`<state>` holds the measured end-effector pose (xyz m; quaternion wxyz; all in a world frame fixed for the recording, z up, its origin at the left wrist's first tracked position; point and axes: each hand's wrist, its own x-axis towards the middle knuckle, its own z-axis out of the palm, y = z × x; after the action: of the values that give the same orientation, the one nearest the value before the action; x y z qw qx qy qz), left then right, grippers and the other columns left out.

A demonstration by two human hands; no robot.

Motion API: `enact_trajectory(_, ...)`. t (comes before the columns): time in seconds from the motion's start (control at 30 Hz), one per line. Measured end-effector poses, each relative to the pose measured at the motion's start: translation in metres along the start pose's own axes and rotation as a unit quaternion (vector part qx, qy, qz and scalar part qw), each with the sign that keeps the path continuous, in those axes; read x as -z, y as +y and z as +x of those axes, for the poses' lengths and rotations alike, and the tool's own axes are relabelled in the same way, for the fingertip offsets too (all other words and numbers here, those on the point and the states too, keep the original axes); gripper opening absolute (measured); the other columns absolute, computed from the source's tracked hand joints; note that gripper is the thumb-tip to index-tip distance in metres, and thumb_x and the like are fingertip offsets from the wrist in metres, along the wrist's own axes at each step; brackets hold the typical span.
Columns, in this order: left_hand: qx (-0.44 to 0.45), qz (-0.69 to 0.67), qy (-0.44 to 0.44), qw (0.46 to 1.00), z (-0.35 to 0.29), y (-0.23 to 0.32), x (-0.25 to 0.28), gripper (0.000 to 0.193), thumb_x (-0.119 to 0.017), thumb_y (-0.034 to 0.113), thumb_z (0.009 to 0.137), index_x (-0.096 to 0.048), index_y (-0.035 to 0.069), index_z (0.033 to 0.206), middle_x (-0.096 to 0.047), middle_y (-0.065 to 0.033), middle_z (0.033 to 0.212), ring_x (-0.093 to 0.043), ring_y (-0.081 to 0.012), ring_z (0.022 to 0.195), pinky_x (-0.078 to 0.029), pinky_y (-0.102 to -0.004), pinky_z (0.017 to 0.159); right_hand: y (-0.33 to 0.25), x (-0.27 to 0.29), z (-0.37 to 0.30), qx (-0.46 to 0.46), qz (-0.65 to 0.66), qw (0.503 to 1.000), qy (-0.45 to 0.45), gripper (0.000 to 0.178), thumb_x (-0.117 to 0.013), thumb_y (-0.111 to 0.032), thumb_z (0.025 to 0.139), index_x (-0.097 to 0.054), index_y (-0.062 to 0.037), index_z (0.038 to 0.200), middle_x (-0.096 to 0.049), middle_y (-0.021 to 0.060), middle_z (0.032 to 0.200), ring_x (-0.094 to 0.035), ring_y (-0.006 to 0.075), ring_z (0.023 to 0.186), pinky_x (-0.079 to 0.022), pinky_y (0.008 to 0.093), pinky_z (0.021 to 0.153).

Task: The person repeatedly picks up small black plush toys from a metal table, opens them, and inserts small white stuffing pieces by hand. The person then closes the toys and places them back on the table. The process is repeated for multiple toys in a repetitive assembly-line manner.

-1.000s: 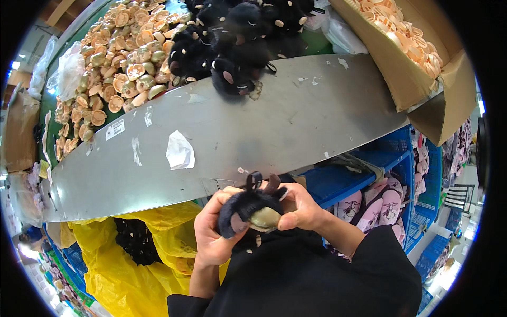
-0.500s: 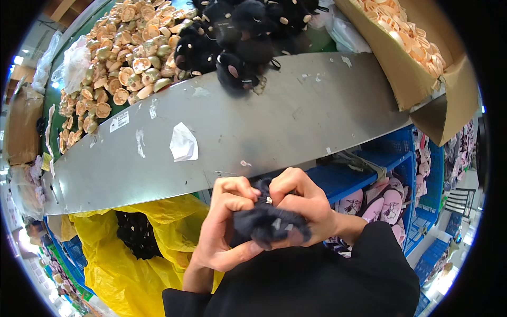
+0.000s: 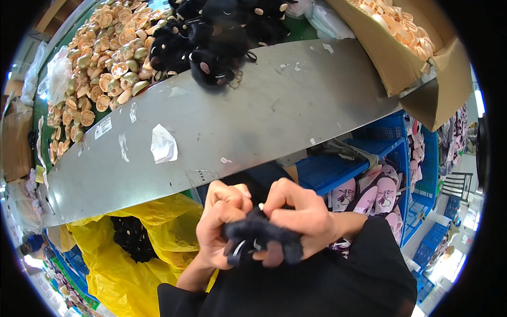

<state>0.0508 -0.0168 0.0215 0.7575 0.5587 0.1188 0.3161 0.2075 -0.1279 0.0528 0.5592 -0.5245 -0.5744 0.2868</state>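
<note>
Between my two hands, over my lap in front of the table edge, is a small black plush piece [image 3: 266, 232] with brownish-pink patches. My left hand [image 3: 217, 222] grips its left side with curled fingers. The right hand [image 3: 305, 215] is closed on the other side, thumb and forefinger bent at the top. A tiny cream-coloured nub [image 3: 261, 206] sticks up between the two hands. Blur hides the plush's finer detail. Similar black plush pieces [image 3: 211, 68] lie heaped at the far middle of the metal table [image 3: 248, 116].
Peach and olive plastic half-shells [image 3: 100, 79] spread over the far left. A cardboard box [image 3: 364, 39] of peach plastic parts stands at the far right. Below the edge are a yellow bag [image 3: 111, 264] holding black pieces, blue shelving [image 3: 327, 169] and pink printed items [image 3: 385, 195].
The plush has turned in my hands, so brownish-pink patches face up more. My hands have shifted slightly down and left, still gripping it. The whole view has moved a little.
</note>
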Motion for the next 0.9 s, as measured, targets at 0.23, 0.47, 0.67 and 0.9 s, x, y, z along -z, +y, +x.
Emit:
enact_trajectory(0.23, -0.088, 0.191, -0.055, 0.976, 0.027, -0.021, -0.021, 0.027, -0.083, 0.018, 0.073, -0.063, 0.004, 0.083, -0.052, -0.0084, 0.093, -0.05, -0.0222, 0.081, -0.041, -0.0376, 0.08, 0.0, 0.024, -0.022, -0.066, -0.045, 0.994, 0.075, 0.038, -0.091, -0.018, 0.075, -0.065, 0.0047, 0.091, -0.057, 0.0138, 0.09, -0.056, 0.0227, 0.074, -0.046, 0.0293, 0.06)
enact_trajectory(0.47, 0.015, 0.208, -0.179, 0.961, 0.06, -0.019, -0.035, 0.036, -0.082, 0.024, 0.076, -0.062, 0.001, 0.094, -0.058, -0.0132, 0.1, -0.053, -0.0273, 0.09, -0.044, -0.0382, 0.089, -0.002, 0.038, -0.046, -0.14, -0.063, 0.973, 0.173, 0.042, -0.091, -0.028, 0.077, -0.067, 0.0025, 0.095, -0.06, 0.012, 0.089, -0.06, 0.0226, 0.075, -0.049, 0.0301, 0.065)
enact_trajectory(0.67, 0.164, 0.04, -0.185, 0.968, 0.059, -0.027, -0.032, 0.033, -0.084, 0.016, 0.073, -0.056, 0.002, 0.084, -0.057, -0.0084, 0.095, -0.053, -0.0189, 0.086, -0.043, -0.0296, 0.078, -0.004, 0.047, -0.047, -0.161, 0.071, 0.978, 0.109, 0.041, -0.083, -0.024, 0.086, -0.06, 0.0009, 0.108, -0.057, 0.012, 0.099, -0.056, 0.0264, 0.087, -0.047, 0.0334, 0.078)
enact_trajectory(0.9, 0.141, 0.075, -0.174, 0.972, 0.053, -0.027, -0.039, 0.045, -0.085, 0.031, 0.072, -0.056, 0.0, 0.086, -0.054, -0.0107, 0.093, -0.052, -0.0228, 0.082, -0.042, -0.034, 0.074, -0.011, 0.056, -0.051, -0.094, 0.138, 0.981, 0.103, 0.031, -0.078, -0.018, 0.089, -0.062, 0.0014, 0.106, -0.054, 0.0093, 0.096, -0.054, 0.0225, 0.084, -0.042, 0.0337, 0.072)
